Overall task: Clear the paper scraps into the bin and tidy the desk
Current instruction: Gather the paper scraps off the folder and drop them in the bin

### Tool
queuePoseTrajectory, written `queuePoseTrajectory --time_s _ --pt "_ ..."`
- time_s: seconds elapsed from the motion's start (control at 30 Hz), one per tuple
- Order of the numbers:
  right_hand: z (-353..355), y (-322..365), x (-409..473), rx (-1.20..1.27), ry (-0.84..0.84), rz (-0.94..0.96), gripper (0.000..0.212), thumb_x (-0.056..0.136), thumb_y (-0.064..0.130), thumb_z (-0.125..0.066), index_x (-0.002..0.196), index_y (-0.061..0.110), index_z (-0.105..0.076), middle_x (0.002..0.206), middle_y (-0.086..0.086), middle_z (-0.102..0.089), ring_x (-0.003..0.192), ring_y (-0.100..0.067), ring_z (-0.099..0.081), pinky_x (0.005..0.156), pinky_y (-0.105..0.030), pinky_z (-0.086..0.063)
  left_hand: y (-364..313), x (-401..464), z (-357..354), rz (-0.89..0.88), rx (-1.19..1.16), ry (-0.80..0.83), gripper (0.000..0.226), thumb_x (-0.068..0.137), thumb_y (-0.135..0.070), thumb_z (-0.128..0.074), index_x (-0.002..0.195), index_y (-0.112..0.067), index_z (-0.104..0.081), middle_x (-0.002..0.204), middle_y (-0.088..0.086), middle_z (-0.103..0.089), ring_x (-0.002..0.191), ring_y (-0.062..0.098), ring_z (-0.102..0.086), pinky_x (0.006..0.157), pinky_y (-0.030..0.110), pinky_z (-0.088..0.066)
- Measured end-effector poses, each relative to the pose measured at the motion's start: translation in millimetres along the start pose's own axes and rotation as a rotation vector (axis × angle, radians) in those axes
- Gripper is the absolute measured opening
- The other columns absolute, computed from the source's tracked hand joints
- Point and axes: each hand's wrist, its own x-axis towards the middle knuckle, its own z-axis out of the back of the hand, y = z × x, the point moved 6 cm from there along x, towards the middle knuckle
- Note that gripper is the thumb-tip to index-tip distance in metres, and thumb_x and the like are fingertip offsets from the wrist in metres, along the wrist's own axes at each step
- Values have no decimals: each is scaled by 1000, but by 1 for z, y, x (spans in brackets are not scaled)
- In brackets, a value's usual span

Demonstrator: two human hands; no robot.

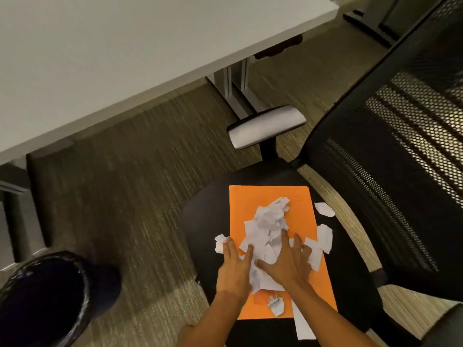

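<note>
Left hand [234, 265] and right hand [288, 262]: both flat, palms down, fingers spread wide, pressed on the near end of a heap of paper scraps [269, 230] and gripping nothing. Paper scraps: white, torn and crumpled, irregular edges, piled on an orange folder [250, 204], smooth, rectangular, lying flat on the chair seat [208, 221]. Loose pieces: one crumpled ball [276, 305] near the folder's near edge; one wad [220, 242] at the left fingertips, off the folder; flat torn bits [324, 209] on the seat to the right; a long strip [303, 324] overhanging the folder's near corner. Chair seat: black, rounded; backrest [390, 151] black honeycomb mesh, on the right; armrest [265, 126] grey, padded, oblong, beyond the folder. Bin [42, 296]: round, dark liner with a glossy rim, on the floor at lower left, well apart from the seat. Carpet [130, 171]: olive, ribbed. Surface [125, 46]: pale, smooth slab, upper left.
</note>
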Motion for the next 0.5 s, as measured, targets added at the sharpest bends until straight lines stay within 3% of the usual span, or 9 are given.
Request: queuePoseTrajectory --time_s 0.1,0.23,0.4,0.5 --pt "7 7 -1 41 -93 19 94 73 65 -72 148 26 -31 150 -8 -36 132 -35 -39 98 -40 -46 -3 -1 7 -20 -17 -43 75 91 -10 -65 151 -23 -24 163 22 -4 150 38 -12 92 36 -55" --pt "4 2 5 261 -83 42 63 79 44 -78 132 19 -54 127 -9 -61 117 -34 -57 91 -39 -49 -4 -1 12 -43 -13 -65 54 91 3 -56 140 -11 -40 160 20 -15 142 39 -25 91 37 -54" --pt "-5 -16 10 577 -17 -26 21 82 29 -80 100 28 -69 106 -2 -72 93 -23 -60 76 -31 -44 2 0 15 -74 14 -111 41 90 6 -54 130 -1 -50 153 24 -28 136 41 -35 91 41 -54" --pt "-8 -24 11 673 4 -29 10 82 24 -80 82 27 -70 85 4 -73 88 -25 -67 71 -35 -52 7 -1 17 -96 -1 -180 31 89 7 -55 118 -1 -58 137 21 -47 124 36 -49 82 40 -55"
